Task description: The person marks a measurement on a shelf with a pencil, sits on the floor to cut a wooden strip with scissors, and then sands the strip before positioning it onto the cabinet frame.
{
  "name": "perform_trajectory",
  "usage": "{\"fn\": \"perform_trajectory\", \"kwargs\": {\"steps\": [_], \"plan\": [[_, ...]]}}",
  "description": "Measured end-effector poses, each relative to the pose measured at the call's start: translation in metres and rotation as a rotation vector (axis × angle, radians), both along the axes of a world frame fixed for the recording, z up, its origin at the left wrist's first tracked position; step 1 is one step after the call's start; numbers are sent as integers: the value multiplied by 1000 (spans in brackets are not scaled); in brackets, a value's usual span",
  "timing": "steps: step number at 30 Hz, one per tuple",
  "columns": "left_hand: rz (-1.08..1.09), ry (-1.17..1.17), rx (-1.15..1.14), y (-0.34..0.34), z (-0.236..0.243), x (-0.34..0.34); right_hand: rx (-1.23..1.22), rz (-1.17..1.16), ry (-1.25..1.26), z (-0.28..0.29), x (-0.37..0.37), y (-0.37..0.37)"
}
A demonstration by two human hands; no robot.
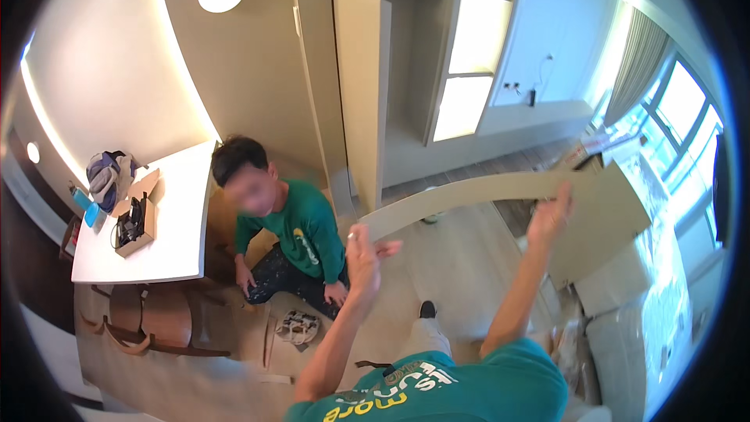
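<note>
A long pale board (461, 191) spans the space in front of me, seen bowed in this wide view. My left hand (364, 262) is closed on its left end, with the thumb pointing right. Toward the other end, my right hand (550, 216) grips the board's lower edge. Beyond the left end stands a tall cabinet with an open door panel (363, 86). Behind the right end is a wide beige panel (605, 227).
A person (293, 227) in a green shirt kneels at my left, beside a white table (141, 266) bearing a backpack and an open box. Chairs (160, 316) stand below the table. A bag of tools (298, 327) lies on the floor. Plastic-wrapped furniture (633, 328) is at right.
</note>
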State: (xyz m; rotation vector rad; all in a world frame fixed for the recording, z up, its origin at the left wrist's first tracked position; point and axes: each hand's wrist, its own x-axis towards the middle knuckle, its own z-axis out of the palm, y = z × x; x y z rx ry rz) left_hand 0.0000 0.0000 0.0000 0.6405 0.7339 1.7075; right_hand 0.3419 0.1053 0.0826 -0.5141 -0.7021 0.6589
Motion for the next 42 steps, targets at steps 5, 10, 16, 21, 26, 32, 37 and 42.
{"fn": "perform_trajectory", "kwargs": {"steps": [5, 10, 16, 21, 26, 32, 37, 42], "plan": [[177, 61, 168, 219, 49, 94, 39, 57, 60, 11, 107, 114], [301, -120, 214, 400, 136, 122, -63, 82, -188, 38, 179, 247], [427, -217, 525, 569, 222, 31, -77, 242, -562, 132, 138, 440], [476, -512, 520, 674, 266, -58, 157, 366, -669, 222, 45, 551], [536, -583, 705, 756, 292, -120, 286, 426, -683, 254, -22, 640], [701, -556, 735, 786, 291, -138, 272, 449, -636, 254, -49, 719], [822, -608, 751, 789, 297, -147, 336, 544, -592, 256, -61, 758], [900, -617, 706, 795, 309, -146, 371, 555, -581, 263, -66, 765]]}}
